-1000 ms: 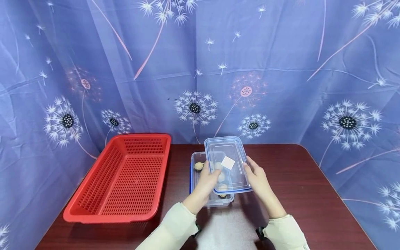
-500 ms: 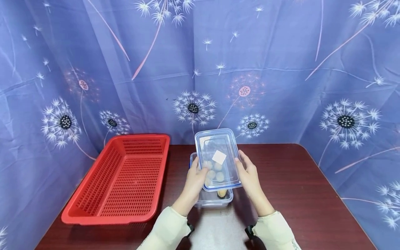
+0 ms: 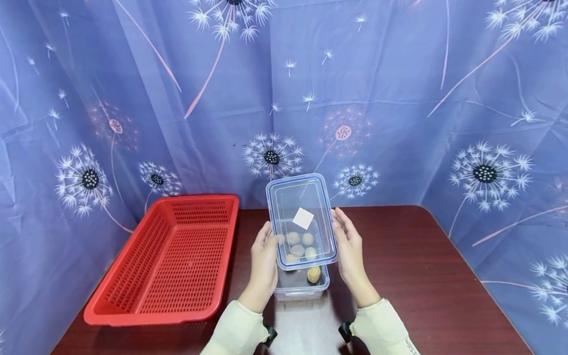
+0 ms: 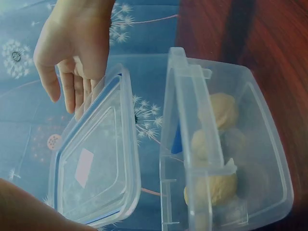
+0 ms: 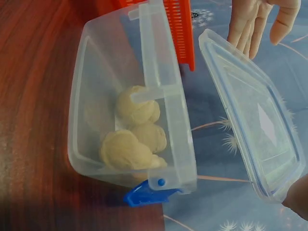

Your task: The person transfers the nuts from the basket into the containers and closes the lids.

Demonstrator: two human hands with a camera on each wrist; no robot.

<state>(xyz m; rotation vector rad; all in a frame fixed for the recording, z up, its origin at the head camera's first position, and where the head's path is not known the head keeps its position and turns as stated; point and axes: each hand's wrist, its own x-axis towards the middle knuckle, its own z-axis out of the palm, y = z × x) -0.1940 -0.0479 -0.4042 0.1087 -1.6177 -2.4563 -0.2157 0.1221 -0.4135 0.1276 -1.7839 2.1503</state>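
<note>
My left hand (image 3: 264, 261) and right hand (image 3: 351, 251) hold a clear plastic lid (image 3: 299, 192) by its two long sides, tilted up above a clear food container (image 3: 299, 292). A blue gasket rings the lid, and it bears a white square sticker. Through the lid and below it, several round, light-brown nuts that look like walnuts (image 3: 313, 274) show inside the container. In the left wrist view, the right hand's fingers (image 4: 79, 86) lie at the lid's far edge. A blue side latch (image 5: 151, 193) hangs loose in the right wrist view.
A large red plastic basket (image 3: 186, 266) with slotted walls stands left of the container on the dark red wooden table (image 3: 412, 276). A blue curtain (image 3: 399, 98) with dandelion prints hangs behind and at both sides.
Both hands have shifted the lid leftward and tilted its far end up. More of the container's near end now shows. The basket stays where it was on the table.
</note>
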